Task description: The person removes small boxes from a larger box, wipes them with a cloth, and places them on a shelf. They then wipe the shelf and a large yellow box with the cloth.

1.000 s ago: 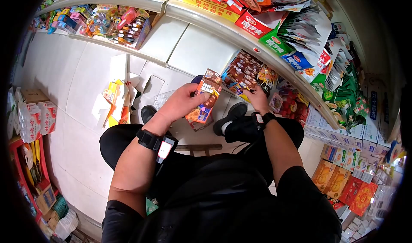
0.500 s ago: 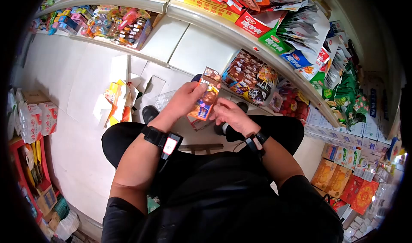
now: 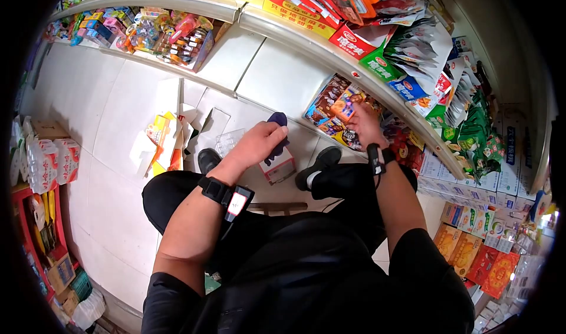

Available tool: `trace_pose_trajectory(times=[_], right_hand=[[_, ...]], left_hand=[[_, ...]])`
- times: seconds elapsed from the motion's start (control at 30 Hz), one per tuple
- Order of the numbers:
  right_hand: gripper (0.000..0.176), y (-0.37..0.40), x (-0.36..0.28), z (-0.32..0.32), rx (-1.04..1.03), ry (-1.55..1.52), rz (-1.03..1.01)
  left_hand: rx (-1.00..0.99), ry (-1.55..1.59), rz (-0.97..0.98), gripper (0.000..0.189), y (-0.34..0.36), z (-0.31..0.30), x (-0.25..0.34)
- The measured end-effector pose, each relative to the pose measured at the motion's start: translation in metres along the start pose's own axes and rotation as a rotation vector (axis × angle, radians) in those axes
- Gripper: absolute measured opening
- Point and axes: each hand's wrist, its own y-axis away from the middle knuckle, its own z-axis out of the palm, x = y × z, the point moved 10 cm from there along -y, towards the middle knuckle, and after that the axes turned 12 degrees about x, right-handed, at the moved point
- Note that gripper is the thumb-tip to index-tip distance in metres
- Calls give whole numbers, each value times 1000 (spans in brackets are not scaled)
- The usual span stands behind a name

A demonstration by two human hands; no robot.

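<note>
My left hand (image 3: 257, 147) is closed on a dark purple cloth (image 3: 277, 138), which hangs down between my knees. Out to the right, my right hand (image 3: 367, 123) grips a small orange-and-brown snack box (image 3: 346, 103). It overlaps the display carton (image 3: 314, 117) of brown and colourful snack packs under the shelf edge. Below the cloth sits a small pink-and-white box (image 3: 279, 168) on the floor, partly covered by it. A clear plastic container (image 3: 229, 140) lies left of my left hand.
A shelf rail (image 3: 306, 42) with hanging snack packets curves across the top right. Torn yellow-and-white cardboard (image 3: 164, 139) lies on the floor at left. Red packs (image 3: 407, 145) stand right of the display carton. Stacked cartons (image 3: 460, 175) line the right; a red rack (image 3: 35, 234) stands far left.
The snack box has passed from my left hand to my right, which has carried it right and up to the display carton. The purple cloth now shows plainly in my left hand.
</note>
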Motion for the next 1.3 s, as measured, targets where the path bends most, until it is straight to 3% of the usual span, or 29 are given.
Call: trace_pose_trajectory(times=[0.1,0.17,0.2,0.27,0.33,0.47,0.53,0.6,0.67,0.73,0.83,0.93,0.97,1.0,1.07,1.1,1.13,1.2,1.27,1.3], right_hand=[[19,-17,-14,-16,95,50,-1],[25,-12,-35,-20,208,330,-86],[25,-17,-31,-25,209,331,-87],[32,-14,-49,-31,274,421,-337],[26,4,-32,-26,276,348,-337],[20,58,-1,38,-96,398,-538],[23,59,31,63,-212,450,-414],[26,57,15,65,-139,603,-531],[32,60,-52,55,202,721,-827],[41,38,-87,40,316,609,-734],[51,-23,-83,27,264,787,-864],[53,-34,-78,28,238,807,-924],[55,-81,-47,8,167,629,-773],[55,-78,-50,11,154,638,-778],[60,-62,-48,-7,226,208,-398],[62,-32,-52,3,252,137,-155],[62,-48,-40,-5,250,146,-154],[60,-86,-35,-27,160,72,-479],[53,-78,-39,-30,232,190,-516],[51,-91,-32,-32,228,399,-458]], left_hand=[[7,2,27,46,0,0,3],[14,-4,38,46,-1,-1,4],[20,-10,49,46,-1,-1,5],[31,-28,74,45,-3,-2,6],[50,-40,89,45,-3,-5,7],[18,-61,76,45,-1,-1,9],[27,-95,102,44,0,-1,10],[-1,-140,81,44,-1,2,7],[22,-140,94,44,0,-1,5],[43,-136,108,44,0,-2,4],[1,-107,64,43,2,-1,3],[39,-151,86,41,3,-7,11],[25,-146,116,41,3,-7,14],[12,-142,146,40,4,-6,16],[24,-154,150,39,4,-9,16],[24,-176,158,38,5,-9,16],[27,-169,154,38,5,-10,16],[33,-206,133,40,5,-9,14],[30,-213,136,39,5,-8,16],[29,-224,141,39,6,-9,16]])
